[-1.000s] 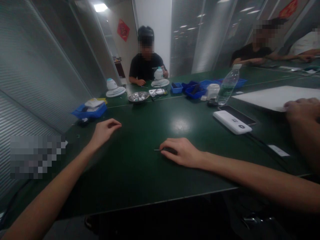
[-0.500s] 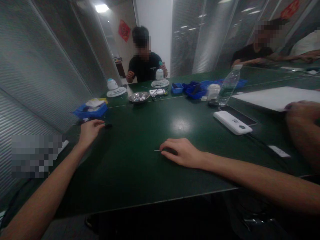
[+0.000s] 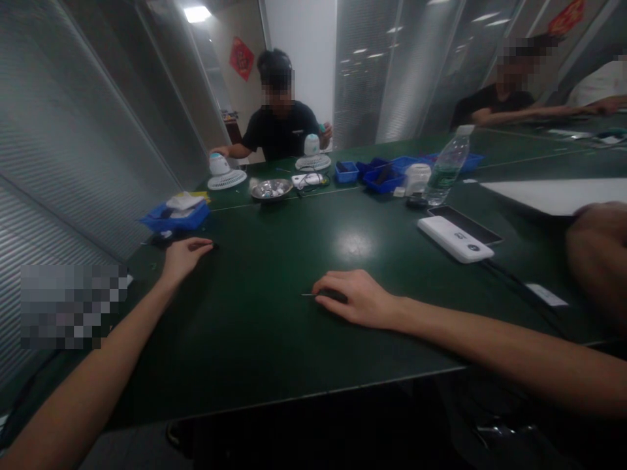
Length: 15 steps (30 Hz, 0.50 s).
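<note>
My right hand [image 3: 362, 299] rests on the green table with its fingers curled around a screwdriver [image 3: 335, 296]. Its thin metal shaft points left and its dark handle lies under my palm. Further left, my left hand [image 3: 185, 258] is closed in a pinch just above the table, on a small black piece [image 3: 215, 246] whose kind is too small and dim to tell. Behind that hand stands a blue tray [image 3: 169, 223] with white pieces and a yellow item in it.
Across the table [image 3: 274, 261], a person sits behind two white fans [image 3: 226, 177] and a metal bowl [image 3: 271, 190]. Blue bins [image 3: 383, 181], a plastic bottle [image 3: 448, 166], a phone [image 3: 482, 227] and a white power bank [image 3: 455, 240] stand right. Another person's arm [image 3: 600, 254] reaches in there.
My left hand has moved slightly right with the small black piece. The person opposite has put a hand on the left fan. A white board at the right has shifted right.
</note>
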{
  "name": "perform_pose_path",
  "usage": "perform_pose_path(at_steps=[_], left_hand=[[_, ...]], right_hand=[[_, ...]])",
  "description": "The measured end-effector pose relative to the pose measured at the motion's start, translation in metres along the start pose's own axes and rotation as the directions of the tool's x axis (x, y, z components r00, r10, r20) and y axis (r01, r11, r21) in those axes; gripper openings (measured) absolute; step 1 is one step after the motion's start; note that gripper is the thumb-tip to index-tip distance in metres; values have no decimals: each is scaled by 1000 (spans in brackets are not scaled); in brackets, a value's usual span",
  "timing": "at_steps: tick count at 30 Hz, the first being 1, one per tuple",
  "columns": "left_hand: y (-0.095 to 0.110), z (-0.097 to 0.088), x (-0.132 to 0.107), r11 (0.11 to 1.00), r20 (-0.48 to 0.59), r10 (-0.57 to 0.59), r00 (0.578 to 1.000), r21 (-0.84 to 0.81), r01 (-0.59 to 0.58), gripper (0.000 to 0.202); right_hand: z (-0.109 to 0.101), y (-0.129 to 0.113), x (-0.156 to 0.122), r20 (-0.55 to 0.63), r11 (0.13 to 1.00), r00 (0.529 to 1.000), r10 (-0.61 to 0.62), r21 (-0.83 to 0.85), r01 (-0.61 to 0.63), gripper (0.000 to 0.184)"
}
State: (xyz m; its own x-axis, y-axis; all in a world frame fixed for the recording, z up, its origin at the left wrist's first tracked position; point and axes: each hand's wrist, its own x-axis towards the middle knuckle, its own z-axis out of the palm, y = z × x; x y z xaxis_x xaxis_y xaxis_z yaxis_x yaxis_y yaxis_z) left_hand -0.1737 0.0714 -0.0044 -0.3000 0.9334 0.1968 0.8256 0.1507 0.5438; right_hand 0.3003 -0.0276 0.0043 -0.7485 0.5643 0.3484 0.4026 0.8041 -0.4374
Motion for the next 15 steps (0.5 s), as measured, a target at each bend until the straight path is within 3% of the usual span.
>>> perform_pose_path(at_steps=[6, 15], left_hand=[[-10, 6, 6, 994, -36, -52, 998, -95, 49, 44], [-6, 10, 17, 923, 26, -219, 975, -317, 216, 40]], right_hand=[[-1, -2, 0, 4, 1000, 1000, 9, 3, -9, 23], [1, 0, 1, -4, 1000, 1000, -2, -8, 2, 22]])
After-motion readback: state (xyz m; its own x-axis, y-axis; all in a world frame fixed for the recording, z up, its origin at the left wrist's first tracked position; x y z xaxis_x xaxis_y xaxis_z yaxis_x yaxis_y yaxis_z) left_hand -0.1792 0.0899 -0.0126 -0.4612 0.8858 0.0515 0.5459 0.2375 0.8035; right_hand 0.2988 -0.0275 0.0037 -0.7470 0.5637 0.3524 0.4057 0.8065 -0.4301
